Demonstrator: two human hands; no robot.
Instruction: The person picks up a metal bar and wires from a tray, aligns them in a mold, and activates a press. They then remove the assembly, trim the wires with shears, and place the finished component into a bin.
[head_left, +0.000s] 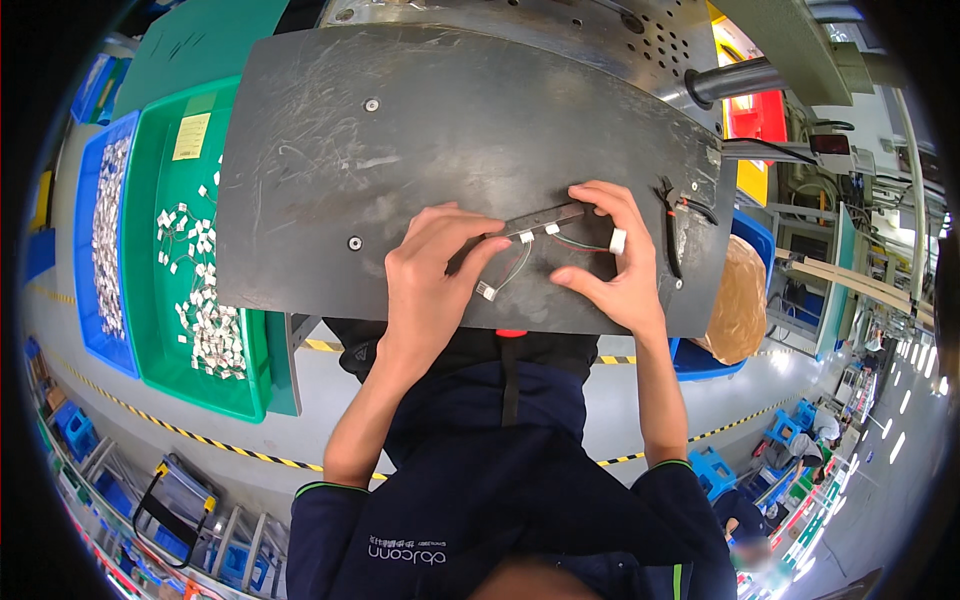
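Pinching dark bar [546,218], left hand [428,262], right hand [634,268] spread

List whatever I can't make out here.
Head view: the left end of the bar, hidden by the left hand.
Head view: the contacts inside the white connector, too small.
Head view: the number of connectors piled in the green bin, too small and overlapping.
Head view: the far side of the metal plate, cut off by the top edge.
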